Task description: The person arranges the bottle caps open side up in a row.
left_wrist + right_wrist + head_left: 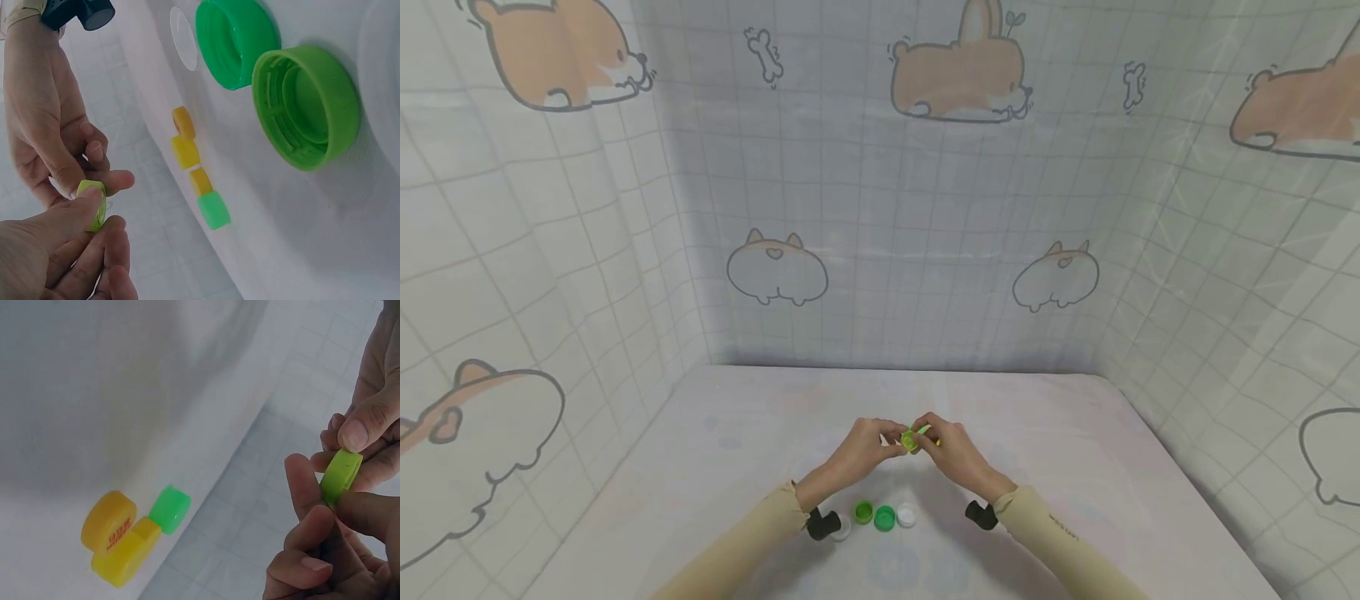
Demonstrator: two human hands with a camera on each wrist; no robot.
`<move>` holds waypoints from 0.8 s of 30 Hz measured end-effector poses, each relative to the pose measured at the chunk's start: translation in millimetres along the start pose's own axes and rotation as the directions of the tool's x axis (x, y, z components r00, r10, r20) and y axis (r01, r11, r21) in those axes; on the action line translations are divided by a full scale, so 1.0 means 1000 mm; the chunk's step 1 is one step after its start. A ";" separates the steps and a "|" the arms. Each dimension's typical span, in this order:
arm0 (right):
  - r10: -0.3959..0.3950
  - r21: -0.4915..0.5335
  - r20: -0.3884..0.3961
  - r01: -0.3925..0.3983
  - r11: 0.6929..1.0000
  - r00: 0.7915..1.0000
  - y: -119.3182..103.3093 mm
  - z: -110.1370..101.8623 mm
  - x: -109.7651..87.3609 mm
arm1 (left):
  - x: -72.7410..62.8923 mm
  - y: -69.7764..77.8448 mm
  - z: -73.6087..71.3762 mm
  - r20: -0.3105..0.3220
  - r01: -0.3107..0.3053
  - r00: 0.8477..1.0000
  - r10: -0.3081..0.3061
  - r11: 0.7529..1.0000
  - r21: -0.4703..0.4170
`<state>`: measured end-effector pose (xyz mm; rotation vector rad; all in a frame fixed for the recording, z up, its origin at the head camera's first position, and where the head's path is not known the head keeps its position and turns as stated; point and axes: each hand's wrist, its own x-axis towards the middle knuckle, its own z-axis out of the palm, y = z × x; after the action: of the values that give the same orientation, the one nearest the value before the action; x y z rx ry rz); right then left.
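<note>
Above the pale tabletop (1037, 404), your forearms (748, 527) angle inward; your left hand (865, 447) and right hand (952, 450) meet at one lime-green bottle cap (909, 440), both pinching it.

Looking smooth and plastic on the lime-green cap (340, 477), glossy now on the emerald cap (237, 44), matt across the counter (1037, 433)!

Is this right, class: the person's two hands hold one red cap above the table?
The colour is wrong: the cap is yellow-green, as the right wrist view shows. The left hand and right hand hold it above the table.
</note>
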<state>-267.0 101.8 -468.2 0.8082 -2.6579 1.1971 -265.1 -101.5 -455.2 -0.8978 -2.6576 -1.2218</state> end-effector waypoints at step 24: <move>-0.068 -0.078 0.071 0.073 0.994 0.995 0.004 -0.006 0.001 | 0.000 -0.010 -0.005 0.091 0.058 0.994 -0.061 0.998 0.035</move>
<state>-270.2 108.0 -466.6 0.9372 -2.6867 1.0566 -270.9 -110.4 -458.2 -0.8967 -2.7869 -1.1736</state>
